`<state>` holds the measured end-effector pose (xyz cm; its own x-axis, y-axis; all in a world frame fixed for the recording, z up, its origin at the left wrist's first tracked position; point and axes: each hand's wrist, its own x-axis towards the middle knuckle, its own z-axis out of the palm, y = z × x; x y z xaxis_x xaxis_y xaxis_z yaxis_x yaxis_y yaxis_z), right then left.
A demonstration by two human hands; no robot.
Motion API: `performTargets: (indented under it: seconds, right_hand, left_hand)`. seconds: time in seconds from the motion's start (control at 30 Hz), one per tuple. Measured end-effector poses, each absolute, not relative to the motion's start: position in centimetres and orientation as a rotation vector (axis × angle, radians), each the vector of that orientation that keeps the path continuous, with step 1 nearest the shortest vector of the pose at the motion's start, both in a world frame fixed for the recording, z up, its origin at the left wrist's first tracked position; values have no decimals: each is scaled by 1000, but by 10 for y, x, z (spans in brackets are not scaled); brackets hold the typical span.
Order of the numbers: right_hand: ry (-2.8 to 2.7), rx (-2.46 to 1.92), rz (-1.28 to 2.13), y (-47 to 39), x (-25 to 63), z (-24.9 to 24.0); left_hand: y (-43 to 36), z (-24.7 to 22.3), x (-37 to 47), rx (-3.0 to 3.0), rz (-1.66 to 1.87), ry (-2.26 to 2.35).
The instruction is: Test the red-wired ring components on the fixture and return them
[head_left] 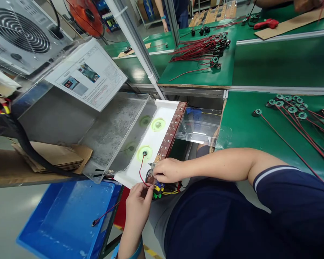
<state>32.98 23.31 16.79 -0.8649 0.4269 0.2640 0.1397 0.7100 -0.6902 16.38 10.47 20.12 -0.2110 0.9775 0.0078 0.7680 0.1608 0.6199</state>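
Note:
A small round black component (144,153) sits inside a yellow-green ring (140,155) on a white board (164,108). From it a red wire (140,171) runs down to my left hand (138,201), whose thumb and forefinger pinch its end. My right hand (169,170) is closed at the lower end of a brown terminal strip (170,135). A thin dark-tipped probe (150,164) pokes out from its fingers; the rest is hidden by them. Below the hands are yellow, green and blue connectors (158,189) with a black cable.
A blue bin (62,216) at lower left holds one wired component (95,222). More wired components (291,104) lie on the green mat at right, and a bundle of red wires (194,46) beyond. A clear acrylic panel (132,133) stands beside the board. A co-worker's hand (306,5) shows top right.

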Motion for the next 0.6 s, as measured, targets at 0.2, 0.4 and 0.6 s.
performTargets:
  seconds: [0.2,0.4,0.6]
  right_hand:
    - [-2441,-515,1013,246,328,162]
    - [-2422,-525,1028,248,329,160]
    - [-2404,-529,1028,250,330,160]
  left_hand:
    - [108,194,161,1992,658,2026]
    - [111,192,162,2173,602,1966]
    - [110,191,164,2185,605,1954]
